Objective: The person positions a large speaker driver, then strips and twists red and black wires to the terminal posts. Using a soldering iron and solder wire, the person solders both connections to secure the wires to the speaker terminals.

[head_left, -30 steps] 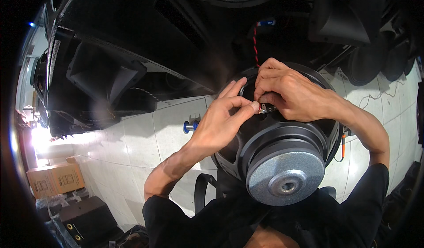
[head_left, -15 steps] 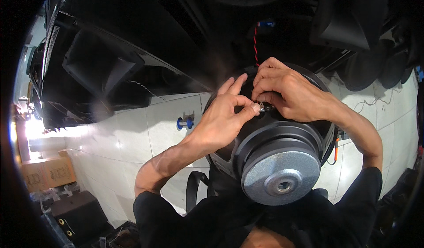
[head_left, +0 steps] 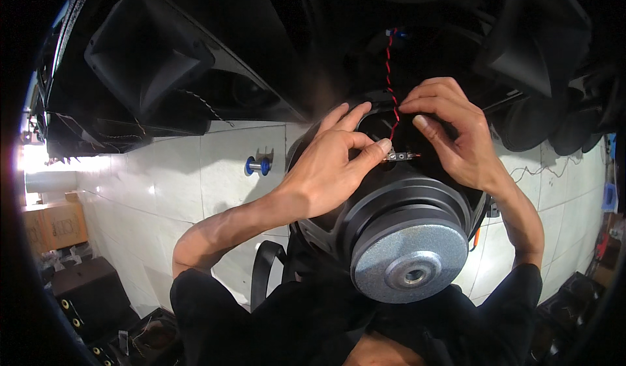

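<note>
At the frame's centre, the left hand [head_left: 336, 167] pinches the red-and-black wire [head_left: 388, 73] low, by the terminal [head_left: 401, 157]; the right hand [head_left: 460, 134], thumb and fingers parted, is near the wire. The speaker [head_left: 391, 248] sits lower centre.

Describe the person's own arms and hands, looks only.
The left hand and right hand are bare: no gloves, and no ring, watch or bracelet shows. Short black sleeves, left and right, leave both forearms uncovered; no marking can be made out on the dark cloth.
</note>
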